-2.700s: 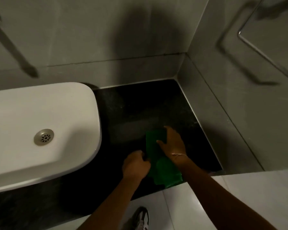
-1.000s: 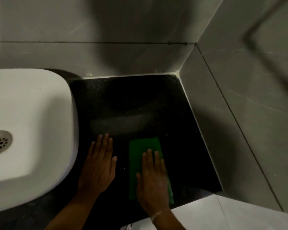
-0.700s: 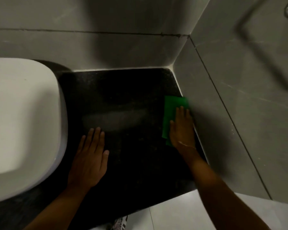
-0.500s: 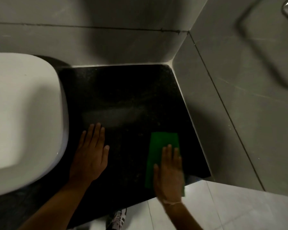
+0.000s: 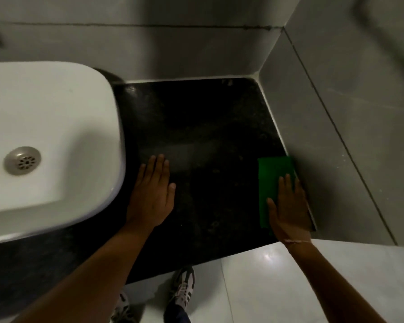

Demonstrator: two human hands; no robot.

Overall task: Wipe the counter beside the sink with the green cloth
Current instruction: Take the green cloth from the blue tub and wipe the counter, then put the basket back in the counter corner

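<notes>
Your right hand (image 5: pixel 288 206) lies flat, fingers open, pressing the cloth (image 5: pixel 272 180) against the counter (image 5: pixel 208 141) at its right edge by the wall, gripping nothing, while your left hand (image 5: pixel 153 197), also flat and empty, braces beside the sink (image 5: pixel 56 127).

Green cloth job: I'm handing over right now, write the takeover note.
Left hand: flat and open on the black counter, just right of the white sink, holding nothing.
Right hand: flat, palm pressing the green cloth onto the counter; not gripping it.
Cloth: folded flat at the counter's right edge, against the grey wall.
Done: cannot tell how much is wiped; a pale smear shows mid-counter.
Left: probably the middle, the back corner and the strip beside the sink.
</notes>
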